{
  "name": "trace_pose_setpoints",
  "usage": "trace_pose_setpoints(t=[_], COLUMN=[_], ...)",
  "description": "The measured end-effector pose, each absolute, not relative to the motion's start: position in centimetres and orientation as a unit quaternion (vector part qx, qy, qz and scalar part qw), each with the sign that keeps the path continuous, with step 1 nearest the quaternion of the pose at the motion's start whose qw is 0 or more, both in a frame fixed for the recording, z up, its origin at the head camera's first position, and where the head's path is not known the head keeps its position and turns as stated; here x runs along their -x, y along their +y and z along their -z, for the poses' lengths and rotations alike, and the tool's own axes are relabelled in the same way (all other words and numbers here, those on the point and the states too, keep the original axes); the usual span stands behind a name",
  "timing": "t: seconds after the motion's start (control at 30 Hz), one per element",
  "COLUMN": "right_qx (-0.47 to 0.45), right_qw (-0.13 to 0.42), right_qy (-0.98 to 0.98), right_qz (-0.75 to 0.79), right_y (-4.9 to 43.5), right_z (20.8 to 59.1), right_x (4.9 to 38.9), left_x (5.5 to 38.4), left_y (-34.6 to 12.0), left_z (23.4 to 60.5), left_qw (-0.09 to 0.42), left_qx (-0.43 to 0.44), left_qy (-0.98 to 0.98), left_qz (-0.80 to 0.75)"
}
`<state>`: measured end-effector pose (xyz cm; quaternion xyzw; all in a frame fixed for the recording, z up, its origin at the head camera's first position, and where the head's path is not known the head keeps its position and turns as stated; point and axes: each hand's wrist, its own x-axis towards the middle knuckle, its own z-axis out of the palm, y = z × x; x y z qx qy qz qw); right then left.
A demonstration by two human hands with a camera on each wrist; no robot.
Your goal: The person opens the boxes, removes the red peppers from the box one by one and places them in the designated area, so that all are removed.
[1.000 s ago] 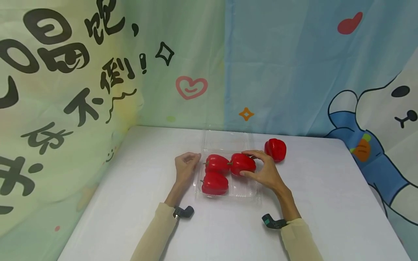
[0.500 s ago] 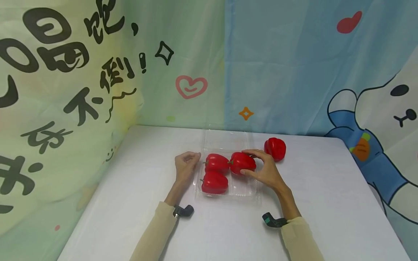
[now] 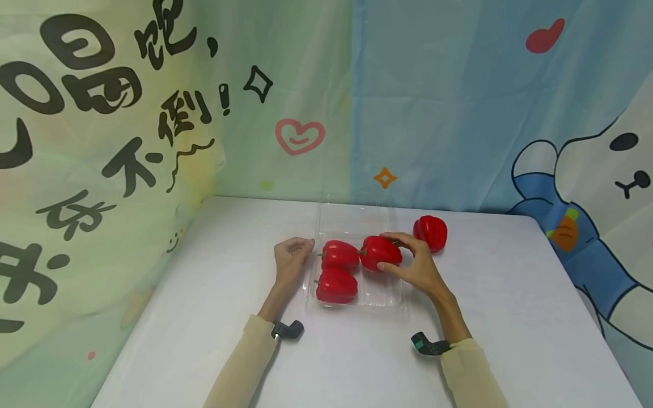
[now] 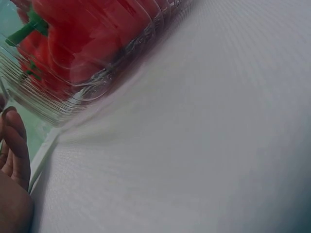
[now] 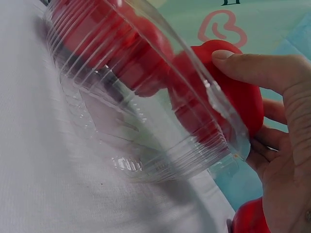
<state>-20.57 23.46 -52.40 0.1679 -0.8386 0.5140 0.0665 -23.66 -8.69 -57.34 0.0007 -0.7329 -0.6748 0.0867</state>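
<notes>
An open clear plastic clamshell box [image 3: 380, 297] stands on the table, with two red bell peppers, the rear one [image 3: 339, 255] and the front one [image 3: 336, 285], in its left half. My right hand [image 3: 420, 266] grips a third red bell pepper [image 3: 377, 253] at the box's back right, thumb on the near side and fingers behind. In the right wrist view this held pepper [image 5: 231, 80] is partly inside the box wall and partly above its rim. My left hand [image 3: 292, 258] pinches the box's left rim with curled fingers; the left wrist view shows only part of those fingers [image 4: 17, 141].
Another red bell pepper [image 3: 430, 233] lies on the white table [image 3: 510, 294], behind and right of my right hand. The box's raised clear lid [image 3: 354, 218] stretches toward the back. A printed cloth [image 3: 433, 113] hangs behind the table.
The right hand and its bell pepper have shifted very slightly right, with the pepper turning a little. The left hand stays at the box's rim.
</notes>
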Motion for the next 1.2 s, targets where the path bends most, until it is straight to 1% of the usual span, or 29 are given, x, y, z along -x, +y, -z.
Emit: trace_pose_setpoints(t=[0.3, 0.57, 1.2], right_qx=[-0.166, -0.158, -0.148], right_qw=[0.082, 0.094, 0.123], right_qy=[-0.831, -0.837, -0.812], right_qz=[-0.525, -0.515, -0.551], right_y=[23.23, 23.19, 22.97], right_z=[52.34, 52.1, 51.96], right_x=[20.25, 20.06, 19.95], left_x=[23.47, 23.36, 23.53], left_y=[-8.66, -8.61, -8.57], left_z=[57.41, 57.4, 57.22], left_qw=[0.081, 0.083, 0.086], left_qx=[-0.002, 0.002, -0.003], left_qy=[-0.737, -0.733, -0.727], left_qz=[0.671, 0.675, 0.681])
